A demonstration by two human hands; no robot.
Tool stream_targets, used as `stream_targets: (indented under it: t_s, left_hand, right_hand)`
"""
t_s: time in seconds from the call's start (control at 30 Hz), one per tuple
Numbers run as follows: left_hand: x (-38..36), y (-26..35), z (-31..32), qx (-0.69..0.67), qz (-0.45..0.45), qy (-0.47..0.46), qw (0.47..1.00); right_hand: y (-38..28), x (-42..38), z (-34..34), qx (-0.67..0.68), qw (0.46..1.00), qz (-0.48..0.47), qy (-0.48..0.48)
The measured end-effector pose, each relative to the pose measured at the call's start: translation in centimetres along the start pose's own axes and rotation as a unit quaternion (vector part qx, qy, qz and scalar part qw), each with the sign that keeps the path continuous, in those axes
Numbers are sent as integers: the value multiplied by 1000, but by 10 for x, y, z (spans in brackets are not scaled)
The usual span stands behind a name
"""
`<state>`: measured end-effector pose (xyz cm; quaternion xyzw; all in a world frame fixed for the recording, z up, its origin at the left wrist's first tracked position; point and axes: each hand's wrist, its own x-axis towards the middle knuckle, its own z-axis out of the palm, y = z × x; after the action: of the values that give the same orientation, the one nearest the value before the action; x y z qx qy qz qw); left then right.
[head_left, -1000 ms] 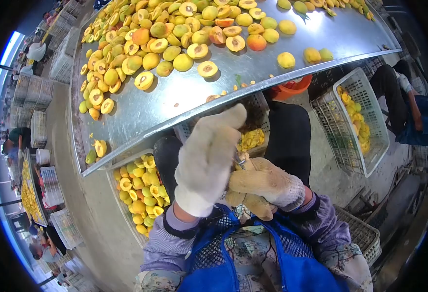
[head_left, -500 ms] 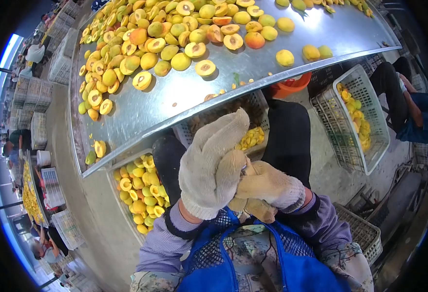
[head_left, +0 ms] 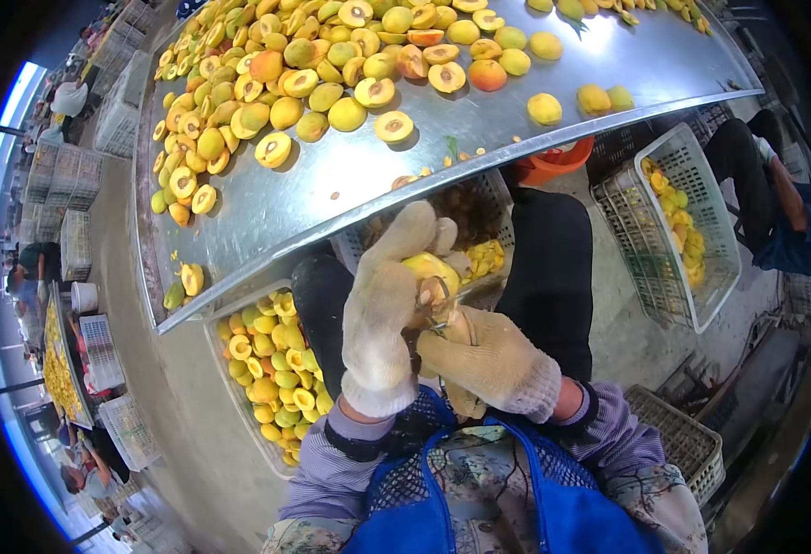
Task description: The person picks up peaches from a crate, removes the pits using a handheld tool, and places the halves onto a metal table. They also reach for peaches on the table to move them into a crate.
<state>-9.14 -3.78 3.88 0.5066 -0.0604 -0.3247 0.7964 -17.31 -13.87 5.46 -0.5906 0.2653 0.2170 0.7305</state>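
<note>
My left hand [head_left: 376,319], in a white knitted glove, is closed round a yellow peach half [head_left: 433,270] whose cut side faces my right hand. In a stained glove, my right hand [head_left: 498,360] grips a small metal tool [head_left: 440,319] with what looks like a curved loop end, which meets the peach. Its handle is hidden in my fingers. Both hands are together above my lap. Just beyond them, between my knees, sits a crate [head_left: 508,214] with brown bits and yellow peach pieces.
A metal table [head_left: 350,189] bears many halved and whole peaches. A crate of peach halves [head_left: 281,369] stands left of my knee. At right are an orange bucket [head_left: 555,164], another peach crate [head_left: 641,249] and a seated person [head_left: 784,185]. Other workers and stacked crates line the left.
My left hand has turned and drawn apart from the right, so the peach half and metal tool now show between them. Both were mostly hidden before.
</note>
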Motion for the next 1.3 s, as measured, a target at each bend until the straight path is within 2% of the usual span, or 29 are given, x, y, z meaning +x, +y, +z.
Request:
stream_targets:
  t_s: [0.1, 0.17, 0.3, 0.37, 0.4, 0.47, 0.5, 0.53, 0.57, 0.6, 0.63, 0.7, 0.8, 0.87, 0.9, 0.93, 1.0, 1.03, 1.07, 1.1, 1.13, 1.17, 1.2, 1.23, 1.27, 1.3]
  left_hand:
    - [-5, -4, 3, -27, 24, 25, 999]
    - [-8, -7, 6, -14, 61, 46, 997]
    - [-11, -1, 8, -79, 76, 2, 994]
    - [-10, 5, -2, 175, 111, -50, 977]
    - [-8, 10, -5, 173, 110, -52, 977]
    - [-2, 20, -5, 283, 104, -103, 948]
    - [1, 18, -6, 283, 105, -103, 948]
    - [4, 13, -7, 309, 173, -109, 929]
    - [6, 11, -7, 334, 239, -114, 905]
    - [8, 15, -7, 334, 240, -115, 904]
    - [10, 24, -7, 360, 206, -139, 899]
    - [12, 31, -5, 386, 169, -162, 893]
    - [14, 35, -3, 341, 141, -194, 909]
    - [14, 35, 0, 416, 257, -210, 847]
    - [21, 35, -1, 463, 325, -221, 794]
    - [23, 37, 1, 462, 325, -222, 795]
    - [23, 43, 6, 415, 113, -204, 879]
    - [20, 46, 8, 441, 137, -204, 863]
    - [21, 44, 8, 441, 137, -204, 863]
    - [24, 39, 7, 461, 263, -223, 818]
    - [27, 35, 5, 473, 383, -239, 757]
    - [32, 32, 3, 490, 404, -249, 731]
    - [31, 35, 3, 491, 405, -246, 731]
    - [30, 38, 3, 419, 254, -264, 831]
    - [29, 40, 4, 331, 93, -274, 898]
    - [27, 37, 4, 331, 93, -275, 898]
  right_hand:
    - [3, -2, 5, -13, 999, -29, 35]
    - [9, 0, 5, -13, 998, -57, 26]
    - [15, 0, 8, 20, 994, -103, 11]
    - [20, 2, 5, 45, 993, -109, -23]
    - [22, 1, 4, 71, 989, -116, -54]
    - [21, 0, 2, 102, 987, -101, -75]
    - [20, 1, 1, 133, 983, -87, -97]
    - [22, 2, -3, 133, 983, -87, -98]
    - [26, 3, -11, 138, 981, -45, -128]
    - [29, 5, -16, 144, 977, -3, -157]
    - [30, 6, -17, 144, 977, -4, -156]
    - [32, 8, -18, 248, 947, -24, -203]
    - [29, 0, -20, 285, 939, 21, -193]
    - [28, -1, -22, 296, 931, -3, -214]
    - [29, -2, -22, 309, 922, -25, -234]
    - [33, 0, -22, 309, 922, -25, -232]
    - [50, 6, -22, 254, 939, -120, -199]
    - [55, 8, -22, 254, 939, -121, -199]
    - [59, 9, -22, 356, 897, -94, -244]
    - [62, 9, -22, 453, 842, -64, -285]
    - [63, 3, -21, 456, 841, -63, -285]
    - [59, -4, -21, 501, 832, 1, -239]
    - [57, -9, -21, 540, 817, 67, -191]
    - [57, -8, -19, 539, 817, 68, -191]
    - [58, -6, -16, 461, 867, -21, -188]
    - [58, -5, -14, 374, 903, -111, -180]
